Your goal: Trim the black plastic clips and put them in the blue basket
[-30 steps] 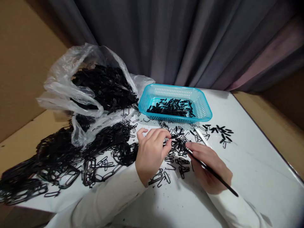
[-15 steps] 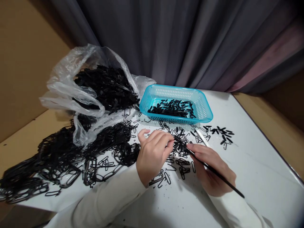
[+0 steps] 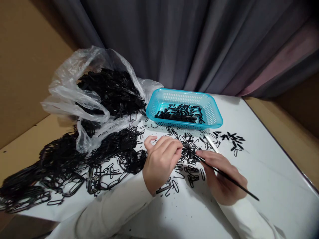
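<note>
My left hand [image 3: 160, 161] rests on the white table, fingers pinched on a small black plastic frame piece [image 3: 185, 145] at the edge of a scatter of such pieces [image 3: 190, 166]. My right hand [image 3: 220, 177] grips a thin black stick [image 3: 228, 179] like a pen, its tip touching the piece held by the left fingers. Both arms wear white sleeves.
A turquoise basket [image 3: 211, 114] behind the hands holds small black pieces. Loose black bits [image 3: 231, 139] lie to its right. A clear plastic bag [image 3: 87, 96] full of black frames sits at the left, with tangled frames [image 3: 62, 162] spilling over the table. A grey curtain hangs behind.
The stick's rear end has swung slightly outward to the right and the right hand shifted a little; the left hand stays pinched in place.
</note>
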{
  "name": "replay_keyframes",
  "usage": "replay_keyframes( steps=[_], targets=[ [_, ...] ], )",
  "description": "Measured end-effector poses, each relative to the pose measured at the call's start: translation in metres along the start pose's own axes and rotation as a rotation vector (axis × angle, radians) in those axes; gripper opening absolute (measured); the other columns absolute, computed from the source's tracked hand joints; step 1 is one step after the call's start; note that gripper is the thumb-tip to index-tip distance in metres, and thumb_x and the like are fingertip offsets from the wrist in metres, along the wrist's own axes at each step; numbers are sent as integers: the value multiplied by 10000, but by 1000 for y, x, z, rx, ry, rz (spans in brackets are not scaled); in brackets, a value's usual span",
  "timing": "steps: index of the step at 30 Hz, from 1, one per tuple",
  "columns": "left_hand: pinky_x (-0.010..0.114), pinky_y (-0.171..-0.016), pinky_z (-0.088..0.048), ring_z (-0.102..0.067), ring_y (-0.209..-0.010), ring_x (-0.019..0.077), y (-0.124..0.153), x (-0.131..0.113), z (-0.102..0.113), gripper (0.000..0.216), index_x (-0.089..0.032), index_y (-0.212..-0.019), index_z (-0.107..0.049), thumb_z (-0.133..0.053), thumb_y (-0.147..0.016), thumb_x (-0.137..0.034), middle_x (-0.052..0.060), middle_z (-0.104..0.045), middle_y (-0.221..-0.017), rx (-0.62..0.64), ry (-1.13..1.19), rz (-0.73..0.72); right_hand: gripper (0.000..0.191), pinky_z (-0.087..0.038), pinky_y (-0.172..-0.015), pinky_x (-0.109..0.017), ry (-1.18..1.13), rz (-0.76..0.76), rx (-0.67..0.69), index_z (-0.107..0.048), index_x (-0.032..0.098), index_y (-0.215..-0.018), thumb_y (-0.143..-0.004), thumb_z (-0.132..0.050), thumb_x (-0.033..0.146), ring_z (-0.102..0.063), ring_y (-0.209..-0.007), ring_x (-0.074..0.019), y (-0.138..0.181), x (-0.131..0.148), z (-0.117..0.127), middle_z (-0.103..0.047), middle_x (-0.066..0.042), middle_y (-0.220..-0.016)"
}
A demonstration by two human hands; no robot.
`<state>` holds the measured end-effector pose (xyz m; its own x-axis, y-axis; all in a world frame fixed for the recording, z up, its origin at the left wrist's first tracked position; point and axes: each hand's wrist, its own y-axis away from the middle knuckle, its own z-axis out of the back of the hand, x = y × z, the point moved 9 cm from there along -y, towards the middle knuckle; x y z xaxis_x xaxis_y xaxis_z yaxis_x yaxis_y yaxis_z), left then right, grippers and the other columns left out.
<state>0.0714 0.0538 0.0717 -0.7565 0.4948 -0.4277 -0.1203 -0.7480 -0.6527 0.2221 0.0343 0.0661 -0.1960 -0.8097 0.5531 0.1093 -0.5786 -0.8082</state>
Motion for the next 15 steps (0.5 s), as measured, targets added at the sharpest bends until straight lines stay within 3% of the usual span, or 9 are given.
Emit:
replay_keyframes(
  steps=[6, 15],
  targets=[
    [377, -947, -228, -688, -842, 141, 1, 1, 0, 147, -221, -835, -608, -663, -841, -85, -62, -737, -840, -13, 10, -8, 398, -598, -829, -351, -85, -217, -137, -640, 194, -1047, -763, -608, -83, -709, -941, -195, 5, -19, 9, -735, -37, -990],
    [371, -941, -237, -688, -826, 131, 0, 2, 0, 153, -226, -816, -599, -647, -850, -85, -73, -734, -824, -8, 36, 16, 143, -594, -801, -251, -154, -510, -219, -627, 212, -951, -853, -645, 110, -708, -916, -144, 9, -47, 13, -740, -23, -930]
  ],
)
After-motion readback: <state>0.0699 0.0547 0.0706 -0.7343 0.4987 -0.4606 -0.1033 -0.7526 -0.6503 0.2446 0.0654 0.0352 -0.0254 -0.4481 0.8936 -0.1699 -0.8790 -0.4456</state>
